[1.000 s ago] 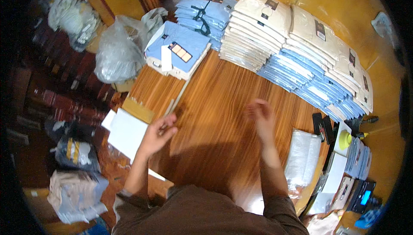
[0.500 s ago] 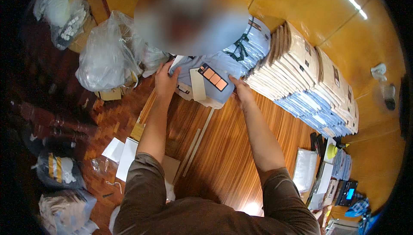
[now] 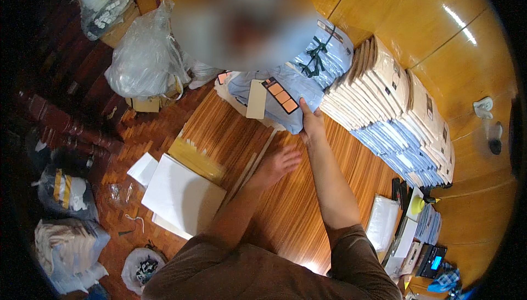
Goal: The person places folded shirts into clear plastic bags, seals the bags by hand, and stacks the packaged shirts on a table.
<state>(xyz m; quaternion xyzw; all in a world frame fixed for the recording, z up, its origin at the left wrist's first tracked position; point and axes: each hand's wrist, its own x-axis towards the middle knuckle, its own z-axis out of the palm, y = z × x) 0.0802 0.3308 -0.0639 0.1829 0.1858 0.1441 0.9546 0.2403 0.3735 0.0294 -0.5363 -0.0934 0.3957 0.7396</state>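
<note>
The near edge of a folded light-blue shirt with card tags (image 3: 285,94) is being pinched by the right hand (image 3: 311,126). The left hand (image 3: 279,164) is being rested flat, fingers spread, on the wooden tabletop (image 3: 230,129).

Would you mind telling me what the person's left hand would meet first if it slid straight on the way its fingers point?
Probably the right forearm, just past the left hand, though depth is unclear.

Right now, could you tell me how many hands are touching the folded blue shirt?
1: the right hand grips the folded blue shirt at its near edge; the left hand rests on the wooden table.
</note>
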